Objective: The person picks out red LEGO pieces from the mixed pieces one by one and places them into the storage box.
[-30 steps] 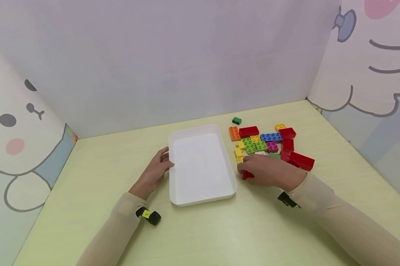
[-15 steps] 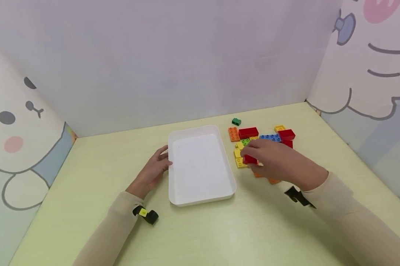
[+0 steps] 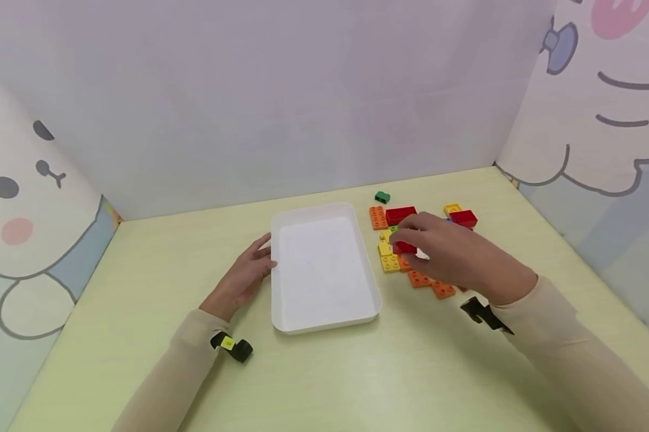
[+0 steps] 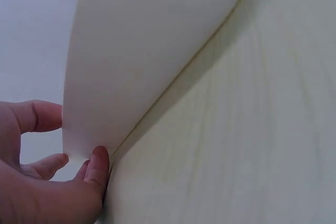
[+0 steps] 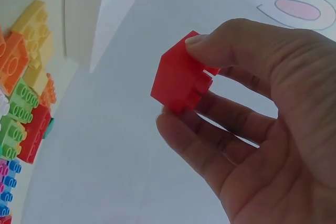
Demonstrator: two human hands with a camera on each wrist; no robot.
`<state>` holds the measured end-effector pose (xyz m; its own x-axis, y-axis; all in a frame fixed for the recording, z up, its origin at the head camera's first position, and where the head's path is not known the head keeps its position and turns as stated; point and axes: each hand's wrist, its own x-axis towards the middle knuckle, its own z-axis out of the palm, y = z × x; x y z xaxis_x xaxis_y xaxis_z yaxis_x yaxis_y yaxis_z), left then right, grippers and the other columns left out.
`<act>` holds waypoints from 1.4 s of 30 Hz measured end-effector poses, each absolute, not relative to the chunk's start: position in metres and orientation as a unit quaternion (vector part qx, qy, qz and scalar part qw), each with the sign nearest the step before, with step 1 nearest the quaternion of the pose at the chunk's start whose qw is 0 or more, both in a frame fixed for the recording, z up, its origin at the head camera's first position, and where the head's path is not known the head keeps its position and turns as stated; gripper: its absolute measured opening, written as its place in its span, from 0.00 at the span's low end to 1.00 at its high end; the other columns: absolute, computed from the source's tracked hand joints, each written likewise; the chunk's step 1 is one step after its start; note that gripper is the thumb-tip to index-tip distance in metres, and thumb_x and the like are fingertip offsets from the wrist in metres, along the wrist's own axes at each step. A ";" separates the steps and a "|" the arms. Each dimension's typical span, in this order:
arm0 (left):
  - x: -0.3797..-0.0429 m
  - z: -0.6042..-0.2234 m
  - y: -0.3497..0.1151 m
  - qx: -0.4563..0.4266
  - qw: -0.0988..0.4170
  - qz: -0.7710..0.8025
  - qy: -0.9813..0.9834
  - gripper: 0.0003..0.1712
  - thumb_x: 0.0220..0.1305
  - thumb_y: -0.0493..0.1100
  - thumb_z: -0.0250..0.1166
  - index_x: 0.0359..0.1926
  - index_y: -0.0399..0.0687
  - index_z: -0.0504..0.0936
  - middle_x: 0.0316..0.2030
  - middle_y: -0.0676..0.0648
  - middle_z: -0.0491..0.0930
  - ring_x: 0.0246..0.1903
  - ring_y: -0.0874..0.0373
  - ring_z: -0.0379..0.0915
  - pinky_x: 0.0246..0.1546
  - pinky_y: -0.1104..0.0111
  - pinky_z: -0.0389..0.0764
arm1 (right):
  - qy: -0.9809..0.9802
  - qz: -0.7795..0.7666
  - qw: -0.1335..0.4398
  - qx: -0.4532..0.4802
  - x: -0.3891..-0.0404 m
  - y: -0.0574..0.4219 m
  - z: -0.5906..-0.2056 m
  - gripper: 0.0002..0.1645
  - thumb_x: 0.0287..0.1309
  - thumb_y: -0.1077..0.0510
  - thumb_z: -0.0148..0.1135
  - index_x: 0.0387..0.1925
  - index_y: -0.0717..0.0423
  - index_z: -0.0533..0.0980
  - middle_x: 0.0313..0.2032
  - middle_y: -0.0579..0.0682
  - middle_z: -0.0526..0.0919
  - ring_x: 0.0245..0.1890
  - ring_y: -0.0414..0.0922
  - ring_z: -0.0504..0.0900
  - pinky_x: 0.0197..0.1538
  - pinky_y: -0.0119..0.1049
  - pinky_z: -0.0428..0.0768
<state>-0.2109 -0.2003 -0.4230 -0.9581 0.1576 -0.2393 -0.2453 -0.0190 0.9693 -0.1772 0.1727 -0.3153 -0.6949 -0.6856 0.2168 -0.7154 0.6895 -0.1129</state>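
My left hand [image 3: 242, 276] holds the left side of a shallow white tray [image 3: 324, 270] that lies on the table. In the left wrist view the thumb reaches the rim, and a fingertip [image 4: 98, 165] lies against the outer wall low down. To the right of the tray, over a group of toy building bricks, my right hand [image 3: 454, 255] pinches a small red building brick [image 3: 404, 247]. The right wrist view shows this red brick [image 5: 178, 74] with a slanted face, its studs turned toward the palm, between thumb and fingers.
Orange bricks [image 3: 418, 278], yellow bricks [image 3: 390, 264] and red bricks [image 3: 401, 215] lie close together beside the tray, partly hidden by my right hand. A small green brick [image 3: 382, 197] sits apart at the back. Walls with cartoon prints enclose the table [image 3: 324, 378].
The right hand has lifted the red brick from the front of the group, moving back and up. Orange bricks came into view below it. The left hand stays at the tray.
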 end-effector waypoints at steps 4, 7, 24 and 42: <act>-0.211 -0.423 -0.201 -0.030 0.142 0.716 0.683 0.43 0.57 0.28 0.55 0.71 0.56 0.52 0.65 0.41 0.55 0.59 0.49 0.60 0.57 0.63 0.65 | -0.918 0.092 0.079 0.377 -0.180 0.165 -0.307 0.20 0.47 0.54 0.70 0.45 0.44 0.77 0.48 0.47 0.75 0.45 0.43 0.73 0.40 0.31 0.78; -0.211 -0.423 -0.201 -0.026 0.144 0.718 0.680 0.43 0.57 0.28 0.55 0.71 0.56 0.52 0.65 0.41 0.56 0.58 0.49 0.60 0.57 0.63 0.65 | -0.915 0.100 0.076 0.384 -0.182 0.158 -0.300 0.19 0.49 0.55 0.68 0.45 0.46 0.78 0.48 0.48 0.75 0.45 0.43 0.74 0.41 0.33 0.79; -0.212 -0.421 -0.206 -0.021 0.148 0.721 0.676 0.42 0.59 0.28 0.56 0.71 0.56 0.53 0.64 0.40 0.57 0.58 0.48 0.60 0.59 0.61 0.63 | -0.882 0.154 0.115 0.431 -0.189 0.113 -0.272 0.15 0.54 0.55 0.63 0.46 0.46 0.78 0.45 0.44 0.74 0.39 0.37 0.73 0.42 0.30 0.76; -0.212 -0.423 -0.204 -0.022 0.142 0.721 0.678 0.41 0.58 0.28 0.56 0.70 0.54 0.55 0.62 0.39 0.58 0.57 0.48 0.61 0.57 0.62 0.65 | -0.837 0.219 0.150 0.479 -0.200 0.073 -0.253 0.16 0.55 0.55 0.62 0.47 0.50 0.78 0.44 0.46 0.75 0.40 0.38 0.73 0.43 0.29 0.75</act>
<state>-0.2123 -0.2038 -0.4228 -0.9586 0.1749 -0.2247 -0.2350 -0.0401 0.9712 -0.2001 0.0726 -0.2531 -0.4967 -0.7355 0.4609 -0.8669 0.4456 -0.2232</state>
